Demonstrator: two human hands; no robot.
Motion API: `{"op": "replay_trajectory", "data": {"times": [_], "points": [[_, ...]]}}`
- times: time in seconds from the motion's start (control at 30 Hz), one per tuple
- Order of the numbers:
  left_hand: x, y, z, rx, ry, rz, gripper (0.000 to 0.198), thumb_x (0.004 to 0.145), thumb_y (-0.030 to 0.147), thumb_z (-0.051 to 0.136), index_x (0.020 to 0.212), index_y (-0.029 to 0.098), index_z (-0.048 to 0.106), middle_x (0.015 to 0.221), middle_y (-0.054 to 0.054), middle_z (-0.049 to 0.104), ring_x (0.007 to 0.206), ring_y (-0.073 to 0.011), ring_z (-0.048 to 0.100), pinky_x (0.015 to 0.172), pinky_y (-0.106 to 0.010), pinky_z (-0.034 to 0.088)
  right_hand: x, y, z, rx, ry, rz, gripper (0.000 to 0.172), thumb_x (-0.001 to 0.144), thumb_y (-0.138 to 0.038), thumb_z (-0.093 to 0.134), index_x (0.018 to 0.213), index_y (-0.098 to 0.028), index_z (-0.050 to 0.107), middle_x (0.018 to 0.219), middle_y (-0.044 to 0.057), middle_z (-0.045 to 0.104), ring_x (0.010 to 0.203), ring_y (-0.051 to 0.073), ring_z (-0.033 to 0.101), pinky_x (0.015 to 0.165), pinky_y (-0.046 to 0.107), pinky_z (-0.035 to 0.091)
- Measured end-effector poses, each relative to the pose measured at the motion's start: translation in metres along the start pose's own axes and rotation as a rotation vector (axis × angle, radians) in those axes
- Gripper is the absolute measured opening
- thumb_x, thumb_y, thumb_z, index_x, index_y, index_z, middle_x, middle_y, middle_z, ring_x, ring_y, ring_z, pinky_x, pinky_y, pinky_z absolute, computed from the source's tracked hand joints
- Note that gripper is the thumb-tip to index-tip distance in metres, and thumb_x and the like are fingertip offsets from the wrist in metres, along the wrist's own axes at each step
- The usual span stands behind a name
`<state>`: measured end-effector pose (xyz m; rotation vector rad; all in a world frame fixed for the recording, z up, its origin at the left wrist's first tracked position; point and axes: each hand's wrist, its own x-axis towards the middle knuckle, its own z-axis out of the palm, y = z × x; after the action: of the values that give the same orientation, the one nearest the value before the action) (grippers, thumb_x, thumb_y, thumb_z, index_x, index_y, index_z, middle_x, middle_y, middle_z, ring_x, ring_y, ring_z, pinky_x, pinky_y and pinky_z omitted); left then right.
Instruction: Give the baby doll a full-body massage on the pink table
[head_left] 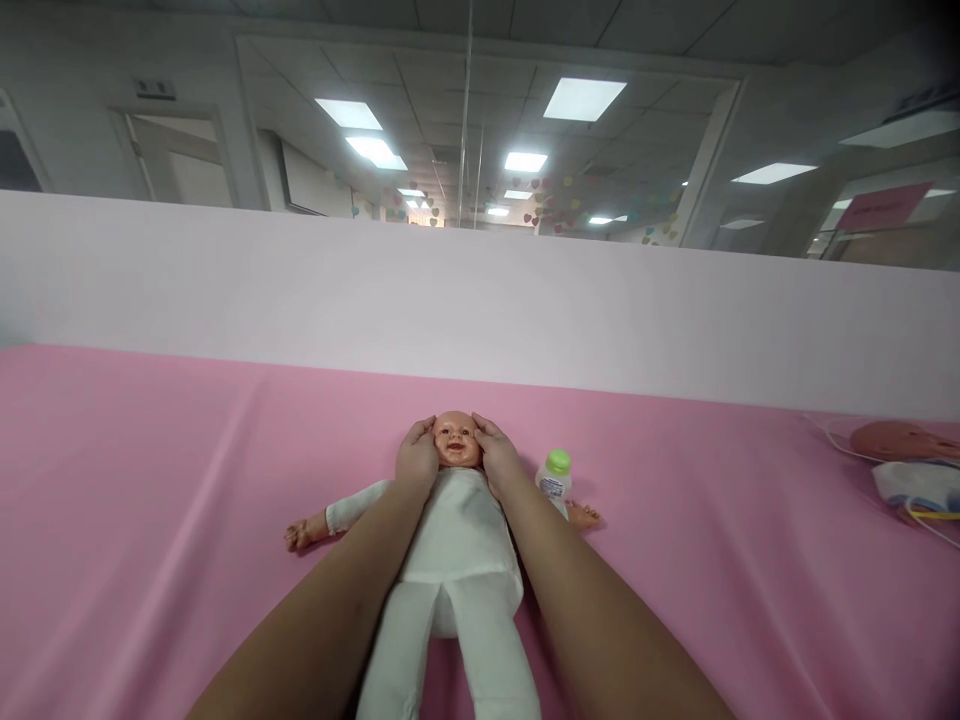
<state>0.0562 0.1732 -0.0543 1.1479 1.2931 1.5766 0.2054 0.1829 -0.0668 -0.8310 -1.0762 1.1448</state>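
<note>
A baby doll [459, 540] in a white suit lies on its back on the pink sheet [150, 480], head away from me. My left hand [417, 458] cups the left side of the doll's head, fingers curved against it. My right hand [495, 458] cups the other side the same way. The doll's arms stretch out to both sides. A small white bottle with a green cap [555, 475] stands just right of my right hand, beside the doll's arm.
A second doll [904, 440] with white cloth and thin cords lies at the far right edge of the sheet. A pale pink partition wall [480, 300] rises behind the surface. Beyond it are an office ceiling and glass walls.
</note>
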Motion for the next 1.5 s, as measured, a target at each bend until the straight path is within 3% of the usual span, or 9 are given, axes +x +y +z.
{"op": "replay_trajectory", "data": {"times": [0.2, 0.3, 0.4, 0.53, 0.73, 0.93, 1.17, 1.3, 1.5], "points": [[-0.016, 0.019, -0.012, 0.188, -0.014, 0.128, 0.043, 0.097, 0.048, 0.053, 0.122, 0.020, 0.073, 0.134, -0.013, 0.071, 0.128, -0.0296, 0.063, 0.115, -0.046, 0.043, -0.017, -0.019, 0.003, -0.180, 0.044, -0.013, 0.074, 0.082, -0.061, 0.073, 0.144, -0.022, 0.060, 0.156, 0.012, 0.054, 0.148, 0.031, 0.046, 0.126, 0.046, 0.031], [-0.022, 0.024, -0.026, 0.282, -0.088, 0.232, 0.051, 0.092, 0.051, 0.062, 0.132, 0.020, 0.070, 0.141, -0.014, 0.067, 0.135, -0.0312, 0.058, 0.119, -0.047, 0.039, -0.027, -0.028, -0.002, -0.361, -0.017, -0.001, 0.094, 0.079, -0.066, 0.075, 0.157, -0.022, 0.044, 0.160, 0.015, 0.047, 0.144, 0.032, 0.051, 0.122, 0.046, 0.038], [-0.024, 0.018, -0.040, 0.463, -0.223, 0.372, 0.061, 0.091, 0.057, 0.063, 0.143, 0.024, 0.064, 0.151, -0.013, 0.058, 0.145, -0.0311, 0.048, 0.121, -0.047, 0.036, -0.038, -0.032, -0.009, -0.411, -0.139, 0.009, 0.113, 0.071, -0.059, 0.087, 0.163, -0.024, 0.030, 0.159, 0.017, 0.049, 0.137, 0.031, 0.058, 0.116, 0.045, 0.045], [-0.025, 0.009, -0.046, 0.445, -0.351, 0.392, 0.073, 0.089, 0.057, 0.067, 0.153, 0.024, 0.054, 0.152, -0.012, 0.057, 0.141, -0.0307, 0.053, 0.113, -0.043, 0.047, -0.049, -0.032, -0.014, -0.376, -0.114, -0.012, 0.123, 0.063, -0.049, 0.095, 0.163, -0.024, 0.028, 0.158, 0.017, 0.049, 0.137, 0.030, 0.058, 0.112, 0.042, 0.049], [-0.029, 0.009, -0.037, 0.327, -0.340, 0.293, 0.077, 0.085, 0.052, 0.074, 0.154, 0.026, 0.054, 0.146, -0.011, 0.064, 0.131, -0.0323, 0.062, 0.109, -0.043, 0.051, -0.044, -0.030, -0.016, -0.332, -0.075, -0.050, 0.106, 0.057, -0.037, 0.098, 0.152, -0.031, 0.050, 0.148, 0.009, 0.062, 0.122, 0.029, 0.068, 0.107, 0.043, 0.053], [-0.031, 0.013, -0.034, 0.239, -0.264, 0.204, 0.080, 0.070, 0.040, 0.089, 0.145, 0.026, 0.064, 0.136, -0.011, 0.070, 0.115, -0.0303, 0.071, 0.104, -0.040, 0.054, -0.038, -0.032, -0.023, -0.349, -0.080, -0.027, 0.110, 0.057, -0.036, 0.099, 0.155, -0.029, 0.049, 0.145, 0.007, 0.064, 0.126, 0.029, 0.066, 0.113, 0.046, 0.049], [-0.032, 0.017, -0.035, 0.263, -0.278, 0.166, 0.068, 0.086, 0.041, 0.076, 0.150, 0.026, 0.059, 0.135, -0.009, 0.072, 0.116, -0.0286, 0.071, 0.108, -0.041, 0.051, -0.040, -0.041, -0.026, -0.133, -0.204, 0.003, 0.078, 0.074, -0.034, 0.089, 0.146, -0.024, 0.060, 0.149, 0.004, 0.062, 0.138, 0.027, 0.059, 0.122, 0.046, 0.041], [-0.028, 0.016, -0.036, 0.244, -0.278, 0.220, 0.053, 0.095, 0.041, 0.064, 0.145, 0.023, 0.063, 0.142, -0.007, 0.068, 0.133, -0.0279, 0.062, 0.118, -0.042, 0.041, -0.036, -0.037, -0.028, -0.103, -0.182, 0.017, 0.067, 0.077, -0.040, 0.088, 0.138, -0.023, 0.067, 0.143, 0.005, 0.066, 0.137, 0.028, 0.059, 0.122, 0.049, 0.041], [-0.025, 0.013, -0.035, 0.233, -0.257, 0.228, 0.049, 0.100, 0.043, 0.055, 0.143, 0.022, 0.065, 0.145, -0.007, 0.066, 0.137, -0.0269, 0.058, 0.120, -0.042, 0.038, -0.033, -0.029, -0.025, -0.101, -0.109, 0.002, 0.053, 0.084, -0.051, 0.079, 0.130, -0.026, 0.072, 0.134, 0.005, 0.073, 0.133, 0.025, 0.062, 0.118, 0.049, 0.045]]}}
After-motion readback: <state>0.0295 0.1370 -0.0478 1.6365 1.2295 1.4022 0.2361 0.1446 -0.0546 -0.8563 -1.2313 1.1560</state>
